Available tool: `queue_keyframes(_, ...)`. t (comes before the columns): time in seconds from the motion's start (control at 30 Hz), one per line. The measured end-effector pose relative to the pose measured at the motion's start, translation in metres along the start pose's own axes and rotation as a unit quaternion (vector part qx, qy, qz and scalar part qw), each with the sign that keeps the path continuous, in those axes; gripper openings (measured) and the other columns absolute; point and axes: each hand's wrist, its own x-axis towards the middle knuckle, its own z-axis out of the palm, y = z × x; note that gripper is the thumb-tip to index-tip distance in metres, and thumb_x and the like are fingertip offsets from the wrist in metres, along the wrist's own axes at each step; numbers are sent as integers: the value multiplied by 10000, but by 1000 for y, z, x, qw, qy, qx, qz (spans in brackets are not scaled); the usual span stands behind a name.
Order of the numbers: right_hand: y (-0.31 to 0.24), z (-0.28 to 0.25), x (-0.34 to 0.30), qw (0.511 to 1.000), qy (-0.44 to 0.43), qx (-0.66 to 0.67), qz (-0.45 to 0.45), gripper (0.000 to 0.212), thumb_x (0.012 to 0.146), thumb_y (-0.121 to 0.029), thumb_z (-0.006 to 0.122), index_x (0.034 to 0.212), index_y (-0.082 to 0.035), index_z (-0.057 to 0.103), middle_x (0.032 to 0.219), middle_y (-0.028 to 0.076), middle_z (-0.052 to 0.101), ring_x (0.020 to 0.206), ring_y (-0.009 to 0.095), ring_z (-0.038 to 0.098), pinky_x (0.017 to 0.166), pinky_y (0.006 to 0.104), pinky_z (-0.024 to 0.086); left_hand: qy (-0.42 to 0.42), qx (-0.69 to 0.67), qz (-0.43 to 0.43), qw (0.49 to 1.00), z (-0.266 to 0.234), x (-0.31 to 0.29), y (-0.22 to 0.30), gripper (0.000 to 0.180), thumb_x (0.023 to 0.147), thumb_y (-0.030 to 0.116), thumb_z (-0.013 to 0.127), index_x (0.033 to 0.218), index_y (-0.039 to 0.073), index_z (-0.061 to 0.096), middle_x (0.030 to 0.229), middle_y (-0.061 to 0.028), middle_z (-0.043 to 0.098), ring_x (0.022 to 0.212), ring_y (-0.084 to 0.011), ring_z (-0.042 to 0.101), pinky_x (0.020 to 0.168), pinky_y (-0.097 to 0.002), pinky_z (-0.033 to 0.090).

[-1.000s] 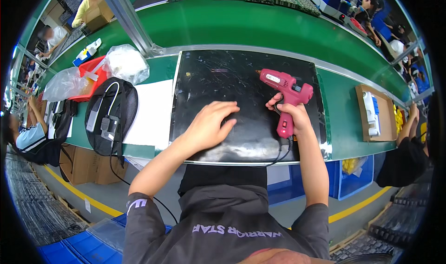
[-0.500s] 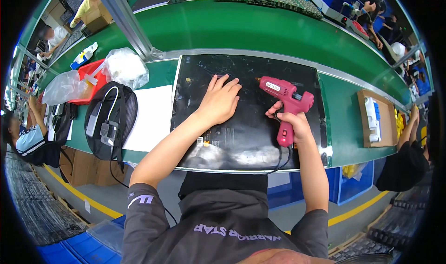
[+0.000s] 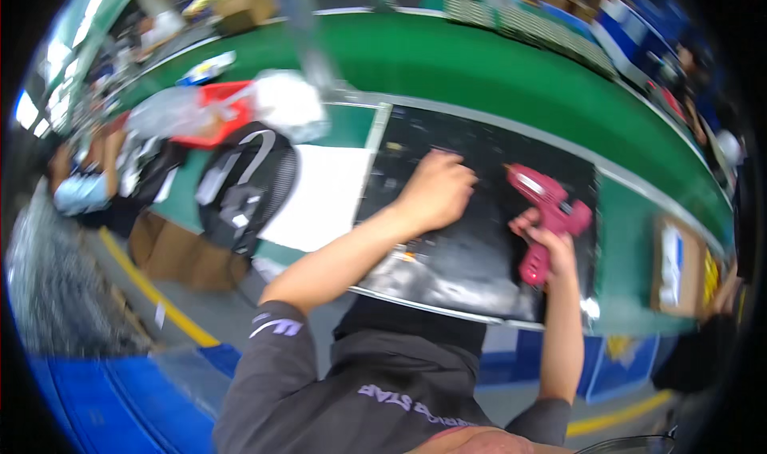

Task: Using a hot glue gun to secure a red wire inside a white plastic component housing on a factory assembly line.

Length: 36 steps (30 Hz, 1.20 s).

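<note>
The picture is blurred by motion. My right hand [image 3: 545,238] grips the handle of a pink glue gun [image 3: 546,209], its nozzle pointing left over a large black panel [image 3: 479,246] that lies flat on the green workbench [image 3: 495,78]. My left hand [image 3: 435,192] rests palm down on the upper middle of the panel, fingers curled toward its far edge. Whether it holds anything small under the fingers cannot be told.
A white sheet [image 3: 315,198] lies left of the panel. Beside it sits a black case [image 3: 244,186] with white parts. A red tray [image 3: 209,112] and clear plastic bags [image 3: 280,98] stand behind. A cardboard box [image 3: 675,266] is at the right. Other people work around the bench.
The head camera has swung, shifting the whole scene right and blurring it. My left hand has moved up the panel toward its far edge. The glue gun stays in my right hand.
</note>
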Motion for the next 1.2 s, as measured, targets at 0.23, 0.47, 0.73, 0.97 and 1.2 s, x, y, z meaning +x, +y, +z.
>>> queue_keyframes(0.23,0,-9,-9,1000,15,14,-10,321,731,3,591,1047,18,543,925,147,622,923,286,624,890,425,497,-36,3,-19,999,21,-2,8,379,898,251,545,1208,33,562,1340,-150,497,1308,-397,357,1097,-550,240)
queue_keyframes(0.47,4,-5,-2,1000,1,9,0,297,729,3,584,1023,17,546,927,154,628,912,296,627,875,410,494,-62,-7,-46,997,12,-7,1,359,912,256,531,1187,30,581,1306,-143,535,1300,-389,380,1104,-556,227)
queue_keyframes(0.73,1,-4,-5,1000,5,8,7,297,742,-15,599,1033,-2,545,927,148,631,918,288,632,875,408,507,-37,-15,-29,999,10,-6,3,301,894,239,560,1102,35,636,1216,-118,592,1257,-356,435,1097,-534,260)
queue_keyframes(0.97,1,-7,-6,999,24,14,-17,258,739,-12,613,992,32,582,922,131,633,891,277,637,891,432,508,2,4,39,999,9,7,6,212,789,194,654,952,59,660,981,-83,646,1111,-332,534,971,-515,379)
queue_keyframes(1.2,-1,-4,3,1000,-7,12,14,273,756,-20,633,1022,11,576,957,135,645,943,265,645,867,377,508,-9,-22,-34,999,-4,-1,2,152,793,155,658,925,85,684,998,-45,677,1139,-288,548,1061,-521,315)
